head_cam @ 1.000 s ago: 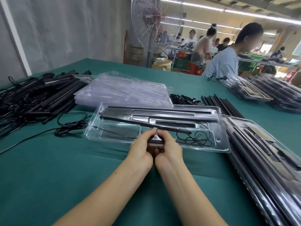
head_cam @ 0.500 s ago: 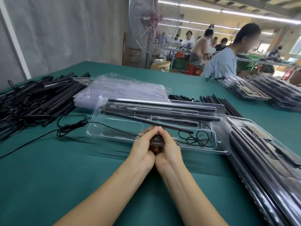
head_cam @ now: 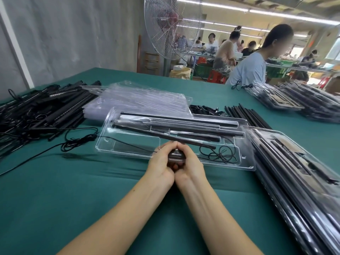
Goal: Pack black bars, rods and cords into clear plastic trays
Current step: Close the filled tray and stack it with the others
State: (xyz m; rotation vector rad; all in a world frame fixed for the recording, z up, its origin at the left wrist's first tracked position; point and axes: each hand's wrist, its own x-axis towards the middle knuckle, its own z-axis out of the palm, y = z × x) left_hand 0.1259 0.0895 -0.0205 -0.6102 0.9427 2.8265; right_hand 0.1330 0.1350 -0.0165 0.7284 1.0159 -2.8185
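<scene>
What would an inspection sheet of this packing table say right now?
Surface: green-covered table, flat.
Job's things: open clear tray holding black rods and a coiled cord; empty tray stack behind it; filled trays at right.
Clutter: heap of black bars at left; loose rods beyond the tray.
Grips: left hand and right hand together hold a small dark part at the tray's near rim.
Cables: loose black cord trails over the cloth left of the tray.
Surroundings: standing fan; other workers at further tables.
</scene>
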